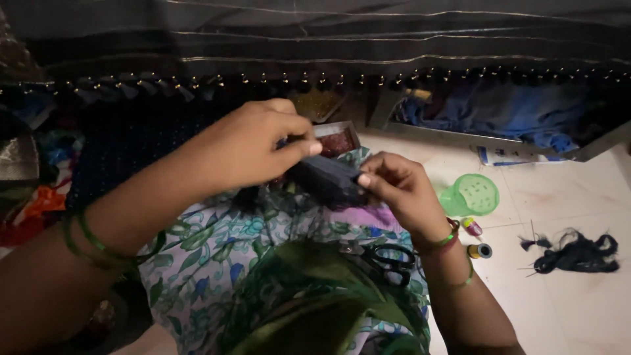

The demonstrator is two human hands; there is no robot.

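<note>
- Two hands pinched one dark cloth piece (328,179) over the lap: left hand (246,148) gripped its upper edge, right hand (401,187) its end.
- Tension between both pinches looked worth keeping even.
- Scissors (388,258) lay just beside the right wrist.

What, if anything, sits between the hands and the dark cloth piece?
Nothing visible. The left hand pinches the top of the dark cloth piece and the right hand grips its right end, both in direct contact. The scissors lie apart on the floral fabric below.
</note>
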